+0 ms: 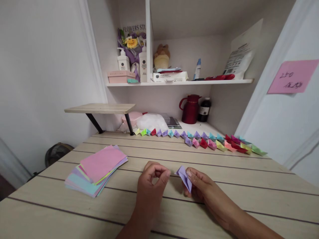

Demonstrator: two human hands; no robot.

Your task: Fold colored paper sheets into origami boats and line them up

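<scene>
Between the thumb and fingers of my right hand (205, 191) is a small folded piece of purple paper (184, 178), with pointed ends and creased layers. My left hand (151, 186) is just left of it, apart from the paper. Its thumb and forefinger meet at the tips in a ring, and nothing shows in them. Left of that hand lies a loose stack of coloured paper sheets (103, 162), pink on top, with blue, purple and yellow edges fanned out beneath. Folded paper boats (195, 142) in many colours line the table's far edge, in two rows toward the right.
The slatted wooden table (119, 212) carries a small raised shelf (99, 108) at its back left. Behind the boats stand a red jug (190, 109), a dark bottle (204, 110) and a white plastic bag (152, 122). A wall shelf (179, 83) with toiletries hangs above.
</scene>
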